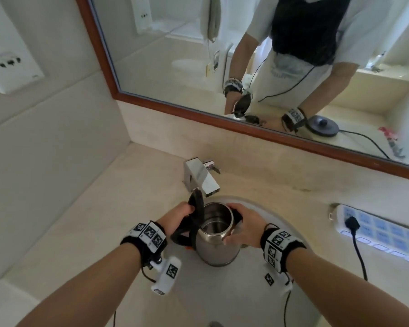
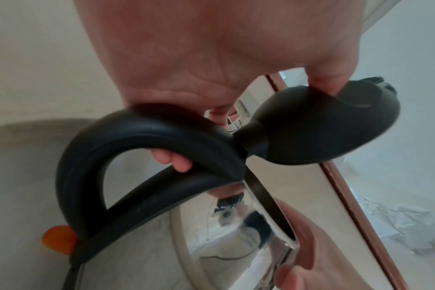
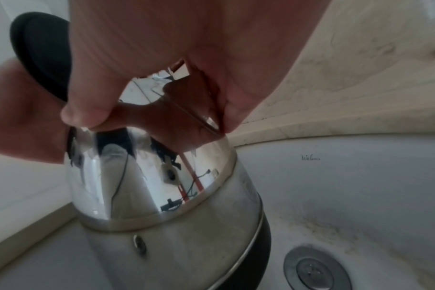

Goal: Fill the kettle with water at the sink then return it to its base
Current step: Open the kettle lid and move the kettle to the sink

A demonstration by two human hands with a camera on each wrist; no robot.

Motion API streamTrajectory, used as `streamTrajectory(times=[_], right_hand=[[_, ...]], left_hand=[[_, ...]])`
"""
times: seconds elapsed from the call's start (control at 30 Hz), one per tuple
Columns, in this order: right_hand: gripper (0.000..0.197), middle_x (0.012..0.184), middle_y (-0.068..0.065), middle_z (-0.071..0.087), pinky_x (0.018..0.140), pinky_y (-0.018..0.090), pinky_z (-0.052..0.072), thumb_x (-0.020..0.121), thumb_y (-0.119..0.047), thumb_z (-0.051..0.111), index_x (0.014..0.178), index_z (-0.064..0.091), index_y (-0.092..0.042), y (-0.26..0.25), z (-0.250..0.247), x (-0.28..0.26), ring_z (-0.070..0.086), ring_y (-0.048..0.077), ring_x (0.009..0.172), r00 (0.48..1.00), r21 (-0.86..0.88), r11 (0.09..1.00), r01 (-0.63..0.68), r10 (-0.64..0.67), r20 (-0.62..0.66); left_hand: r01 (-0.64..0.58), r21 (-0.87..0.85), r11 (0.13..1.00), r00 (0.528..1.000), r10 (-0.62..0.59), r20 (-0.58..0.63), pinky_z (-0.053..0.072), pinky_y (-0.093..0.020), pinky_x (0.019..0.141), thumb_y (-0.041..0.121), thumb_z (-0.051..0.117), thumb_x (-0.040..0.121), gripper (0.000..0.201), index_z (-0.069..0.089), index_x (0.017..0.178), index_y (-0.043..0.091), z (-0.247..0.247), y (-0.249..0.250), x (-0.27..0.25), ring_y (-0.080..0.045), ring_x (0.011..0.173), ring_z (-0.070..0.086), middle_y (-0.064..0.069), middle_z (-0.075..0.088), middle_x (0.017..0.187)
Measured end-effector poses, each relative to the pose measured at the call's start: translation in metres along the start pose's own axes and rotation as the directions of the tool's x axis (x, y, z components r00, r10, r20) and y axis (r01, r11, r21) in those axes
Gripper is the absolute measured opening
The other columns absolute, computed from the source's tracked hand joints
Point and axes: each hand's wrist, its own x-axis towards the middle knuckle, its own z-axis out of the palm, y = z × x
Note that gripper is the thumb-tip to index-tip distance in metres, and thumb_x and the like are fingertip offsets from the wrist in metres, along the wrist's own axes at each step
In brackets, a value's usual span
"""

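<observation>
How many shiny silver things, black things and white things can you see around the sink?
Silver: 3 - kettle body, tap, drain.
Black: 3 - kettle lid, kettle handle, plug.
White: 2 - sink, power strip.
Total: 8.

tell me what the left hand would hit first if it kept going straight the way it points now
Most likely the faucet. The left hand grips the kettle handle, thumb on the open lid, pointing toward the back of the sink. The lid's tip already sits close to the spout; depth is unclear.
</observation>
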Motion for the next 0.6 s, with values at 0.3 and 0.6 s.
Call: streamTrajectory(times=[0.3, 0.6], right_hand=[[0.105, 0.138, -0.009, 0.057, 0.106, 0.037, 0.048, 0.052, -0.041, 0.088, 0.144, 0.038, -0.036, 0.004, 0.000, 0.040, 0.054, 0.015, 0.125, 0.996, -0.060, 0.998, 0.012, -0.006, 0.094], [0.097, 0.135, -0.011, 0.055, 0.090, 0.016, 0.044, 0.060, -0.030, 0.088, 0.144, 0.039, -0.033, 0.004, -0.003, 0.042, 0.053, 0.011, 0.122, 0.993, -0.061, 0.998, 0.013, -0.006, 0.115]], left_hand=[[0.004, -0.093, 0.996, 0.998, -0.010, -0.064, 0.049, -0.038, 0.077, 0.031, 0.049, 0.087, 0.035, 0.056, 0.108, 0.003, -0.009, -0.013, 0.026, -0.030, 0.084, 0.060, -0.022, 0.061, 0.097], [0.022, -0.093, 0.995, 0.995, -0.031, -0.094, 0.046, -0.031, 0.072, 0.031, 0.045, 0.090, 0.027, 0.060, 0.088, 0.009, -0.003, -0.007, 0.024, -0.026, 0.072, 0.060, -0.012, 0.064, 0.079]])
